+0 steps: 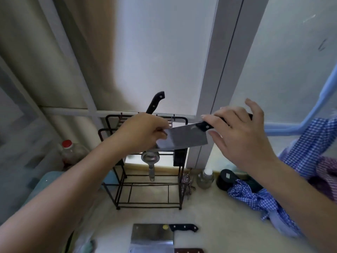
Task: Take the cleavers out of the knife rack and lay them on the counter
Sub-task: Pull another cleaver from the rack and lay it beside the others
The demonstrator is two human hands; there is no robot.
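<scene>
steel cleaver [184, 136] being held level, long axis left-right | blade end being pinched by left hand [144, 132] | handle being gripped by right hand [238, 132], outer fingers loose | counter [218, 225] lying near, below

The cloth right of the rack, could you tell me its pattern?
Blue-and-white check cloth, in the head view.

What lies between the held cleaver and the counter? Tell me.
Nothing visible blocks the way down. The cleaver, held by the left hand and right hand, hangs in front of the rack. Bare counter lies below; two cleavers already lie near the bottom edge.
</scene>
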